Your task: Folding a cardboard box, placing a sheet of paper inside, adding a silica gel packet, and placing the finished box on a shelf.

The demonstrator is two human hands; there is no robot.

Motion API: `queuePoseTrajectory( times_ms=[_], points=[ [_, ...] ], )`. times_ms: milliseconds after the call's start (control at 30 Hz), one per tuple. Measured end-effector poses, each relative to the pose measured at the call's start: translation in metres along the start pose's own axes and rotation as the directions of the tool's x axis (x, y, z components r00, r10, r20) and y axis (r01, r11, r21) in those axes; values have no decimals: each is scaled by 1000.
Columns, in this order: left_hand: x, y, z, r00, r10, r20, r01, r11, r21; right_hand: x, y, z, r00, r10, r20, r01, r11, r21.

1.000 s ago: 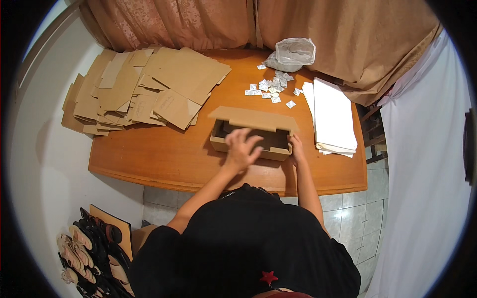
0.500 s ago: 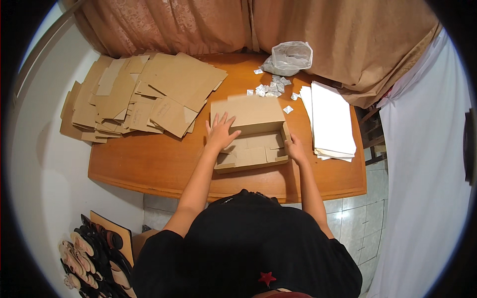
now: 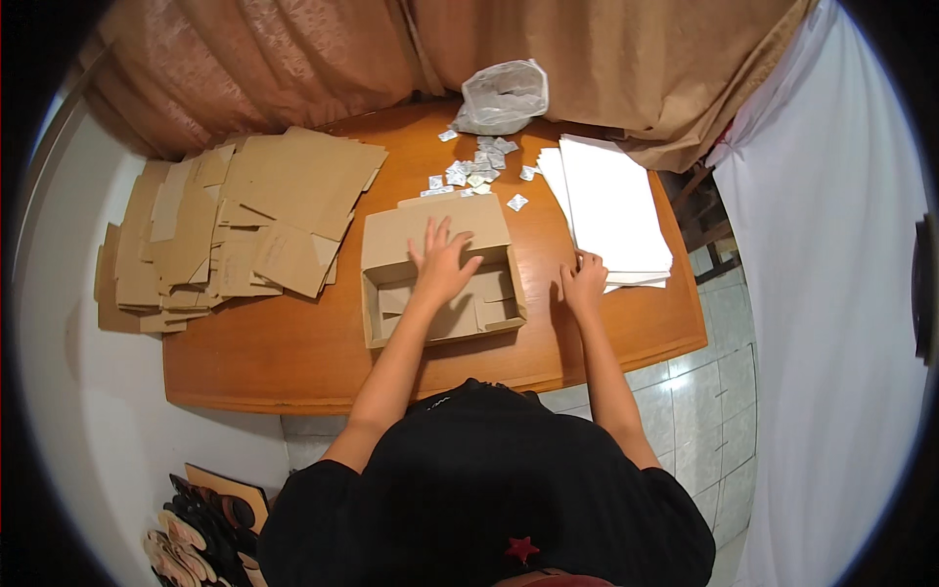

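Note:
A brown cardboard box (image 3: 499, 301) stands on the table in front of me, its hollow inside facing up. Its lid flap (image 3: 391, 235) leans back on the far side. My left hand (image 3: 445, 266) rests with spread fingers over the lid flap and the box opening. To the right of the box, my right hand (image 3: 584, 282) is at the near left corner of a stack of white paper sheets (image 3: 618, 210). Its thumb stands apart from the bent fingers, which reach the stack's edge; no sheet is seen lifted.
Flat cardboard pieces (image 3: 293, 186) are piled at the table's left. Small white packets (image 3: 479, 166) lie scattered behind the box, near a translucent plastic bag (image 3: 504, 96). Brown curtains (image 3: 264, 59) hang behind the wooden table (image 3: 284, 357). Shoes (image 3: 186, 543) stand at lower left.
My right hand has let go of the box's right side and moved right to the paper stack. My left hand stays at the lid flap, which leans farther back. The whole view has shifted.

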State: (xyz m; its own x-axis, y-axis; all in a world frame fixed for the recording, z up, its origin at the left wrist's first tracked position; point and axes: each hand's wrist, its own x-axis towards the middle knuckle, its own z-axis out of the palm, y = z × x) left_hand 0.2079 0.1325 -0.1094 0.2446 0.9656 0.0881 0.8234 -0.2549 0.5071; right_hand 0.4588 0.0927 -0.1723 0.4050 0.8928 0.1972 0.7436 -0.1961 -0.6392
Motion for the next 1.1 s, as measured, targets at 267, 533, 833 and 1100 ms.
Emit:
queuePoseTrajectory(
  times_ms=[267,533,833,1100],
  points=[
    [28,82,66,921,372,118,-350,921,-172,29,34,-6,987,-155,-47,125,913,-389],
    [72,100,114,870,392,299,-327,913,-244,49,52,-17,1000,-19,-16,13,944,-329],
    [108,111,128,831,298,469,61,790,-611,56,21,-69,971,221,92,-215,974,-76],
    [116,111,154,766,179,617,369,664,-651,63,64,-44,983,168,80,-165,985,-44]
  ],
)
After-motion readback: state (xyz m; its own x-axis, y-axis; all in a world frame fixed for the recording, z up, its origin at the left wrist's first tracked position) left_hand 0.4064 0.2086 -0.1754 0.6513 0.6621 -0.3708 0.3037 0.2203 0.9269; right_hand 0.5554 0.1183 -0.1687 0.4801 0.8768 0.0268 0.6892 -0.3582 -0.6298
